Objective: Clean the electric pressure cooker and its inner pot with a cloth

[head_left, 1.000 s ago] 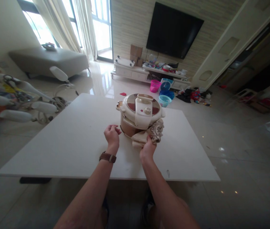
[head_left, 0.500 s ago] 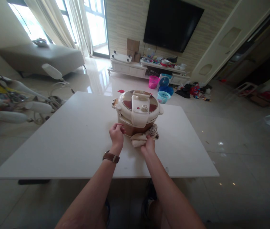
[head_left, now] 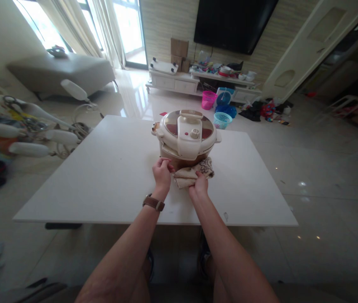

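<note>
Presently, the cloth is found in front of the cooker, at the 6 o'clock side of its body (12 o'clock being taken as straight away from the wearer). It is folded, cream with a dark pattern at one end, and its long axis runs roughly from 8 to 2 o'clock, the patterned end being the farther. Whether it presses on the cooker's wall or merely overlaps it in view cannot be confirmed.

The right hand is the nearer of the two, in direct contact: its fingers pinch the cloth, thumb on top, to the right of its middle, with the plain half lying toward 9 o'clock from the grip. The left hand sits at 9 o'clock of the cloth, just beside its plain end; the fingers are bent inward toward 3 o'clock. Contact there, or anything held within that curl, cannot be told. A watch with a brown strap is worn on that wrist.

The cooker stands upright on a white bench, its knob toward the wearer. Farther out, at 1 o'clock, stand a teal basket and a pink basket; a white cabinet lies at 12 o'clock.
</note>
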`<state>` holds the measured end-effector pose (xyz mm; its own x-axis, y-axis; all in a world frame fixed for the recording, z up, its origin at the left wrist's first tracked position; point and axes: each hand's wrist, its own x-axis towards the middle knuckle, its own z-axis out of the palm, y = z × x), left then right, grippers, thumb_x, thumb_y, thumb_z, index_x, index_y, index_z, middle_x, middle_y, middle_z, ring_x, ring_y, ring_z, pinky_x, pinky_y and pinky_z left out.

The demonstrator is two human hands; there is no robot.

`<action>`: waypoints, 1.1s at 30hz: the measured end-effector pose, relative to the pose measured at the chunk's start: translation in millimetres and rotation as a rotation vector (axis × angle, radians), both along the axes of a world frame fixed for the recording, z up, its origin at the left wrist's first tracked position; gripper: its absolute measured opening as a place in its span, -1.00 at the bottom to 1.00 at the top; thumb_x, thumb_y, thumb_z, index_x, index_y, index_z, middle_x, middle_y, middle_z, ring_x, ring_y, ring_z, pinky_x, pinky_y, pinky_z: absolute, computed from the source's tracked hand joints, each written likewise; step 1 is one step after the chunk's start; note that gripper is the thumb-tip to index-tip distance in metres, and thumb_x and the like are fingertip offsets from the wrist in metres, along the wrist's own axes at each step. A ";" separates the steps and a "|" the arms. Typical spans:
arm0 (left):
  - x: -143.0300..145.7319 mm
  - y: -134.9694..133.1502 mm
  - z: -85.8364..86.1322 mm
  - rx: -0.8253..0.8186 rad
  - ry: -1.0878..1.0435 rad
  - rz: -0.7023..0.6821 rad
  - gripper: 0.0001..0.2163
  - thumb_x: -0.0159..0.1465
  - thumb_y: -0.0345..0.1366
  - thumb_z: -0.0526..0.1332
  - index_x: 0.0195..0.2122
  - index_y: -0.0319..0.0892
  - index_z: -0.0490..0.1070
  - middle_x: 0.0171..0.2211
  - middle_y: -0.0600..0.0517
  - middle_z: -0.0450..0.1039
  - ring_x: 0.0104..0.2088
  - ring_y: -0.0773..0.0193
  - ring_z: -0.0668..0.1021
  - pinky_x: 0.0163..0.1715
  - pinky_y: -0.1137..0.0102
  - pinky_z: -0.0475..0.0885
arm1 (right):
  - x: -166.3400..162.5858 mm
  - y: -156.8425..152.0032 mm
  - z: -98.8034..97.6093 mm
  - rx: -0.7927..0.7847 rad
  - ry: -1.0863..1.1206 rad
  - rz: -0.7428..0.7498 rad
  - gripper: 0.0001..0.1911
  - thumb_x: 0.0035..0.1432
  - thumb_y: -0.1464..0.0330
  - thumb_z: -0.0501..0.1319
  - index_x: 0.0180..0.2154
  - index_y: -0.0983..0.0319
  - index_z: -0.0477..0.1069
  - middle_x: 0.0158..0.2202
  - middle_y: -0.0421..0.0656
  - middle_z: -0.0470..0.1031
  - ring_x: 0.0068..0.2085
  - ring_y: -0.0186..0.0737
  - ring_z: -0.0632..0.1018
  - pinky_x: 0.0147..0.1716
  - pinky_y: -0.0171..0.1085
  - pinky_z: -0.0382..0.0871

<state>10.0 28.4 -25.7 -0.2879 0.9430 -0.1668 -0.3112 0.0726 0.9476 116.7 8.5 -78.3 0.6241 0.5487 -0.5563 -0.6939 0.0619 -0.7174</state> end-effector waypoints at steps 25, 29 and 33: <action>4.7 3.9 -4.6 -0.023 0.037 -0.077 -0.90 0.08 -0.27 0.17 -0.48 -0.14 0.44 -0.64 0.11 0.32 -0.59 0.31 0.42 -0.56 0.44 0.41 | 2.3 8.8 -18.0 -0.040 -0.099 -0.001 -0.80 0.12 0.36 0.25 -0.16 0.21 0.47 -0.19 -0.09 0.68 -0.12 -0.08 0.72 -0.21 -0.19 0.69; 7.8 6.2 -6.5 -0.016 0.035 -0.082 -0.89 0.07 -0.26 0.17 -0.49 -0.14 0.45 -0.64 0.10 0.32 -0.57 0.31 0.42 -0.56 0.45 0.40 | 3.0 11.0 -17.8 -0.046 -0.061 -0.023 -0.74 0.11 0.40 0.22 -0.11 0.22 0.48 -0.13 -0.08 0.69 -0.11 -0.09 0.73 -0.16 -0.17 0.70; 10.5 3.7 -5.5 -0.017 0.027 -0.087 -0.90 0.07 -0.27 0.17 -0.48 -0.15 0.45 -0.62 0.11 0.33 -0.57 0.31 0.43 -0.55 0.43 0.41 | 4.3 11.1 -16.4 -0.063 -0.095 0.016 -0.75 0.13 0.39 0.22 -0.11 0.21 0.45 -0.12 -0.07 0.68 -0.08 -0.09 0.73 -0.13 -0.17 0.70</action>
